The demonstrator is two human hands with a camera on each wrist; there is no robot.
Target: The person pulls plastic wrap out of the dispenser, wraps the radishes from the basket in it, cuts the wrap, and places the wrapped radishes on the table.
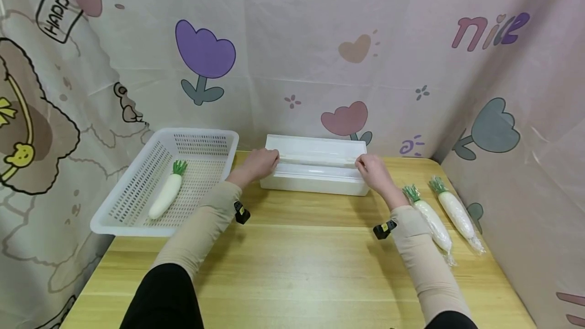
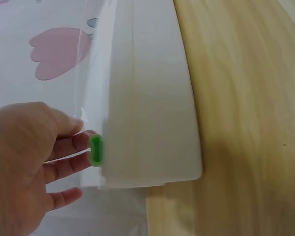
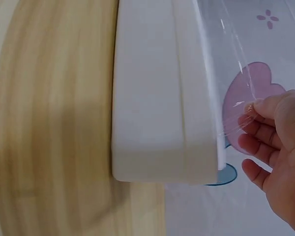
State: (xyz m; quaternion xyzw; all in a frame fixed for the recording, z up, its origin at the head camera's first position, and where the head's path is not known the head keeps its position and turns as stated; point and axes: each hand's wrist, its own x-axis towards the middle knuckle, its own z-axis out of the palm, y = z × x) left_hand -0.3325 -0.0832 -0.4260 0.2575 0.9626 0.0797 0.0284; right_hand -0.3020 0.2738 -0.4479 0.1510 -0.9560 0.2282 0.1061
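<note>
A long white cling film dispenser (image 1: pixel 315 184) stands at the back of the table, its lid (image 1: pixel 315 145) raised. Clear cling film (image 3: pixel 236 123) stretches up over its rear edge. At the left end, my left hand (image 1: pixel 259 164) pinches the film between thumb and forefinger, its other fingers beside a green tab (image 2: pixel 96 150) on the dispenser. My right hand (image 1: pixel 376 170) pinches the film's right corner between thumb and fingertips, with the remaining fingers loosely bent. In the right wrist view, the film is pulled into creases toward that pinch.
A white perforated basket (image 1: pixel 102 222) at the left holds one unwrapped white radish (image 1: pixel 165 197) with green stubs. On the table's right side lie two film-wrapped radishes, an inner one (image 1: pixel 434 225) and an outer one (image 1: pixel 459 217). A patterned curtain (image 1: pixel 283 39) hangs close behind.
</note>
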